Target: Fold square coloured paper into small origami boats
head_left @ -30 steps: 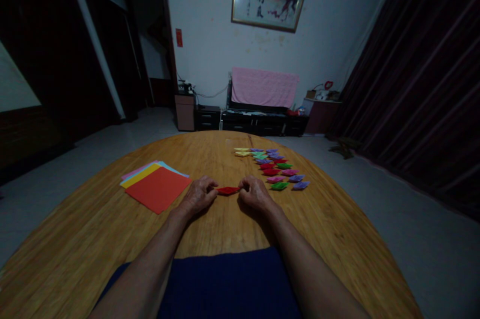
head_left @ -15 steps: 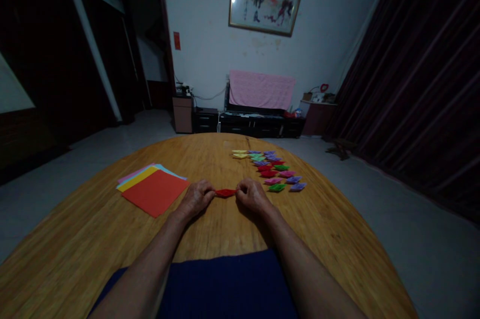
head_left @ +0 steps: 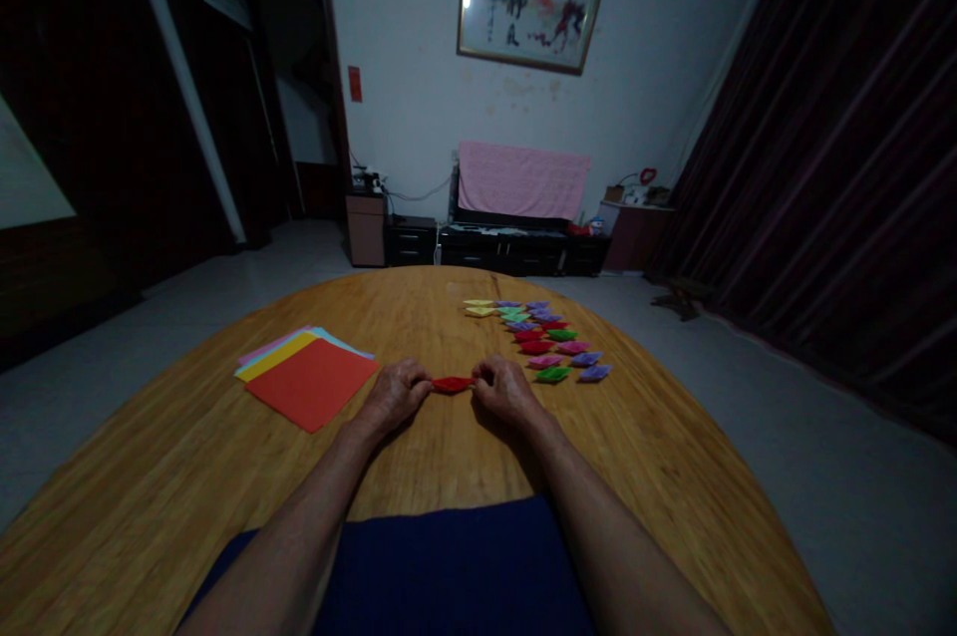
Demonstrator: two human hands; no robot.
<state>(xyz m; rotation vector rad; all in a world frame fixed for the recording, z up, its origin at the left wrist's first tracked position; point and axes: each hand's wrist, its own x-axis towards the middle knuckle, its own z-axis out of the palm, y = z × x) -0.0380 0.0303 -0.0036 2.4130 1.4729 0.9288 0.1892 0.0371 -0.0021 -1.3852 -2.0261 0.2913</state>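
Head view: two hands pinch a small red folded paper piece over a round wooden worktop.

The left hand point(head_left: 394, 395) and the right hand point(head_left: 504, 389) each close thumb and fingers on one tip of the red folded piece point(head_left: 452, 384), which spans the gap between them just above the worktop point(head_left: 449, 457); holding both ends this way looks meant to keep the folds taut and flat. A stack of coloured paper sheets point(head_left: 310, 378), orange on top, lies near the left hand, within easy reach. Rows of finished folded pieces point(head_left: 544, 339) in purple, green, red, pink and yellow sit beyond the right hand, set apart from the sheets.
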